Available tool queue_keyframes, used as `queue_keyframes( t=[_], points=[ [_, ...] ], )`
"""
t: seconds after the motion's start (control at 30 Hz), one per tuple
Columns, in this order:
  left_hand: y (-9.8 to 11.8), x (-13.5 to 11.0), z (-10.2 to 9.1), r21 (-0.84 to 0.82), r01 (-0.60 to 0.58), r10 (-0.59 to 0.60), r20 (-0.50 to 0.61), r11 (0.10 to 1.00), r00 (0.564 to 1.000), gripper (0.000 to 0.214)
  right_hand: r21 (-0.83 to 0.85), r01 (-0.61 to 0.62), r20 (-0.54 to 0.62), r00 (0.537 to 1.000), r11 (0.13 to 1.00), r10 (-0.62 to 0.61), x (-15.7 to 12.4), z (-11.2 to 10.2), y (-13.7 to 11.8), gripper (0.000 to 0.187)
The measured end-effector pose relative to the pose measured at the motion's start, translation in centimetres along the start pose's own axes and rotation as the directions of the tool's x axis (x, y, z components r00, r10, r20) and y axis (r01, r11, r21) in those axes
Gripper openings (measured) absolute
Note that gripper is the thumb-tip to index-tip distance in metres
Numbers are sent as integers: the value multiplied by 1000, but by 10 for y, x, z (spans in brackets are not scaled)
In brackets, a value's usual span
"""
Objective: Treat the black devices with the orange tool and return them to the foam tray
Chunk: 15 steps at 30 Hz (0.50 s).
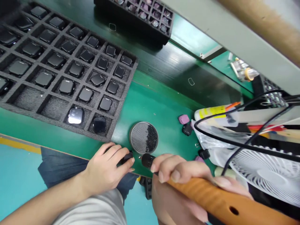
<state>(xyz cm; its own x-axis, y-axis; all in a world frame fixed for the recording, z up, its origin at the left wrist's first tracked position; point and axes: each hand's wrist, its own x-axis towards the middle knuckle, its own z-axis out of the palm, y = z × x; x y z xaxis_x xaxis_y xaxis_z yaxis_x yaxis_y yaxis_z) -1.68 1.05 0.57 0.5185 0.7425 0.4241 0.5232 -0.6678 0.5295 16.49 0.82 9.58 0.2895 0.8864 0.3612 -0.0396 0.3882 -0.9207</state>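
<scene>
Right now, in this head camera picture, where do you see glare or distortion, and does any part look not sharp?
In the head view, glare whitens the square device in the foam tray, and the glossy green bench shines; the wide lens tilts the scene; the orange handle, nearest the lens, looks slightly soft.

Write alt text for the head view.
Two hands work over a green bench: the left hand pinches a small black part, and the right hand grips a black-tipped, orange-handled tool beside a round mesh dish. A foam tray holds rows of square black devices.
</scene>
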Motion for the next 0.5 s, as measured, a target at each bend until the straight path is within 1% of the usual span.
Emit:
queue_keyframes(
  t=[0.1, 0.17, 0.23, 0.4, 0.5],
  points=[
    [0, 0, 0, 0, 2, -2, 5, 1000, 1000, 19, -3, 18, -36, 999, 1000, -18, -4, 5, 4, 44],
    [0, 0, 0, -1, 2, -2, 5, 1000, 1000, 19, -11, -8, -34, 999, 1000, 8, -4, 8, 7, 51],
    [0, 1, 0, -2, 5, -5, 9, 1000, 1000, 19, -12, -32, -16, 999, 999, 32, -3, 10, 10, 53],
    [1, 2, 0, -4, 10, -10, 6, 1000, 1000, 19, 20, -2, -4, 1000, 1000, 2, -1, 10, 11, 51],
    [1, 1, 0, -2, 15, -15, 9, 1000, 1000, 20, 14, -63, 41, 997, 998, 62, -1, 7, 8, 48]
  ],
)
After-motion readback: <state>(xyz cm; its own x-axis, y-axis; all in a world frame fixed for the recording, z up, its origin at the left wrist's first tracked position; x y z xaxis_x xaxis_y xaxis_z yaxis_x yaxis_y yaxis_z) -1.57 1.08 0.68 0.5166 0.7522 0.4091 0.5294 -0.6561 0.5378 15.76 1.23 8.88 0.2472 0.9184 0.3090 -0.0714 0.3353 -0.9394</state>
